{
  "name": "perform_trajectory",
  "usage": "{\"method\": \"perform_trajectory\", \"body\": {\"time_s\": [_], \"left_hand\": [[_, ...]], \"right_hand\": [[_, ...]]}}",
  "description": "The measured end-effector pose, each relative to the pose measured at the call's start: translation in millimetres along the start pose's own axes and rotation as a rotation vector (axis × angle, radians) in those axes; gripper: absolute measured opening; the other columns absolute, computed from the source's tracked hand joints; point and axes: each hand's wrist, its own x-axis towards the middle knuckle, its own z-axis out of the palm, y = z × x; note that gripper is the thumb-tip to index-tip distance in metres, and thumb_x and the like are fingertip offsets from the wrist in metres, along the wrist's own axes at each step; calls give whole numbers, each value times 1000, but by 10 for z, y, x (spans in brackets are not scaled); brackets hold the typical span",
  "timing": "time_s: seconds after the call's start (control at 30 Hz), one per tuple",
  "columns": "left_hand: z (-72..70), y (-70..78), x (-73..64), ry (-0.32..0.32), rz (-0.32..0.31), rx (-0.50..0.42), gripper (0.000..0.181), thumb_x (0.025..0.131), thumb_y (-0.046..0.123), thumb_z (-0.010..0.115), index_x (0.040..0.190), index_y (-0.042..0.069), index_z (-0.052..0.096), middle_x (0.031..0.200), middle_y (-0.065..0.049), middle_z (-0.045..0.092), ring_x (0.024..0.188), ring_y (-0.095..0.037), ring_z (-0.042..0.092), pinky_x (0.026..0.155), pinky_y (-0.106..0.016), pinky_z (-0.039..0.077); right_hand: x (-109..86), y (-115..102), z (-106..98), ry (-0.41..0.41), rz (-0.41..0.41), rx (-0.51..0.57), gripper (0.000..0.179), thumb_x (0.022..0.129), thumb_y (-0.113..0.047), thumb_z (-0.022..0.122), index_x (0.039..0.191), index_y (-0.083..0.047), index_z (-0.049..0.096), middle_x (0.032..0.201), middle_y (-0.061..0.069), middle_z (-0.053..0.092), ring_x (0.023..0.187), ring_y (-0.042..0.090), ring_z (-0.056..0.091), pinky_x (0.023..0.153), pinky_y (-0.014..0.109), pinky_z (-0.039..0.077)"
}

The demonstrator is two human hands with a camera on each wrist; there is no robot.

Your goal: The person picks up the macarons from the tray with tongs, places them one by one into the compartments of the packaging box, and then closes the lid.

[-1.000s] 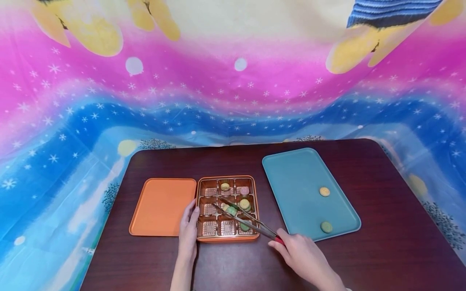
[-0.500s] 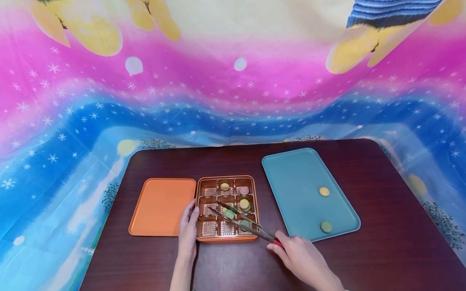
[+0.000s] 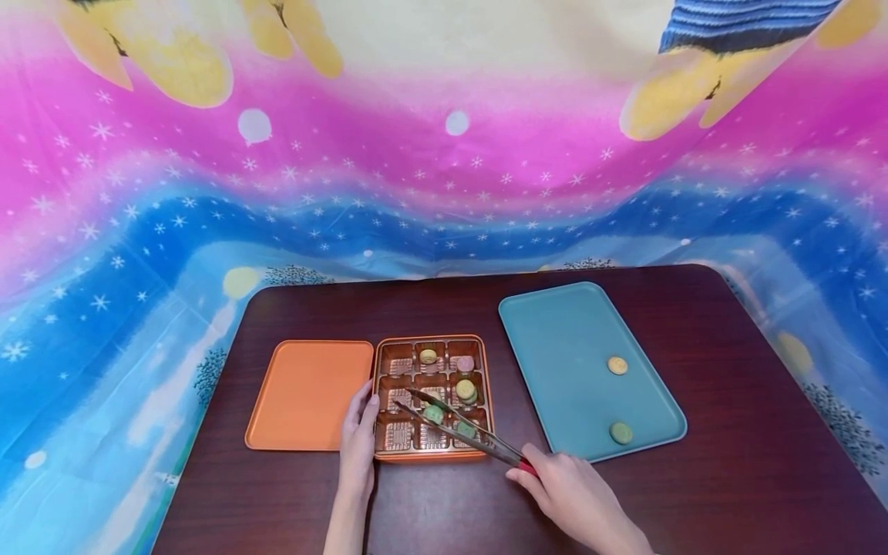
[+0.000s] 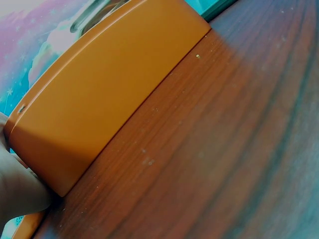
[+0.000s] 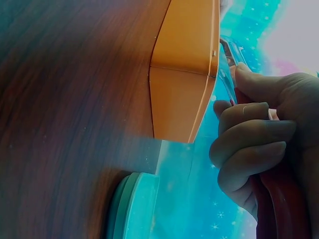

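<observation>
My right hand (image 3: 572,489) grips metal tongs with red handles (image 3: 525,467), its fingers curled round them in the right wrist view. The tongs' arms reach over an orange box (image 3: 433,457) with a brown divided insert (image 3: 397,370). Between the arms, near their tips, is a green macaron (image 3: 433,415), over the border of the middle and front-middle compartments. Whether it is squeezed or clear of the insert I cannot tell. My left hand (image 3: 359,443) rests against the box's left wall with fairly straight fingers. A green macaron (image 3: 466,428) in the front-right compartment is partly behind the tongs.
Yellow macarons (image 3: 465,390) fill the middle-right compartment; a yellow one (image 3: 428,356) and a pink one (image 3: 465,363) are at the back. An orange lid (image 3: 312,393) lies left. On the teal tray (image 3: 555,347) at right are a yellow macaron (image 3: 617,365) and a green one (image 3: 620,432).
The tongs have shifted slightly left and toward me, and the green macaron between their arms has moved with them from the middle compartment. My left hand has stayed in place.
</observation>
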Motion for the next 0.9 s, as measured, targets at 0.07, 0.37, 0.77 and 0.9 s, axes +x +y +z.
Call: {"method": "perform_trajectory", "body": {"time_s": [0.07, 0.37, 0.77, 0.9], "left_hand": [[-3, -1, -4, 3, -8, 2, 50, 111, 25, 49, 156, 4, 42, 156, -16, 44, 139, -23, 42, 105, -19, 36], [-6, 5, -16, -4, -11, -2, 53, 111, 25, 51, 157, 3, 40, 159, -18, 40, 146, -27, 33, 119, -44, 23], [-3, 4, -13, 2, -14, -6, 52, 111, 25, 50, 157, 3, 40, 157, -18, 43, 142, -25, 38, 107, -21, 33], [-10, 0, -8, -2, -13, -2, 52, 111, 25, 50, 156, 2, 40, 157, -18, 42, 143, -25, 36, 110, -25, 30]], "right_hand": [[-3, -2, 5, -6, 1, 5, 33, 97, -43, 71, 81, -22, 52, 55, -14, 33, 48, 4, 34, 47, 25, 31], [-5, 0, 22, -4, 1, -4, 33, 97, -43, 70, 79, -23, 51, 55, -14, 32, 49, 4, 33, 47, 25, 31], [14, -21, 17, -17, 13, -8, 33, 96, -42, 72, 80, -22, 52, 55, -14, 33, 49, 4, 33, 47, 24, 31], [6, -21, 19, -9, 0, -7, 33, 96, -43, 72, 80, -22, 52, 55, -14, 33, 49, 5, 33, 48, 25, 31]]}}
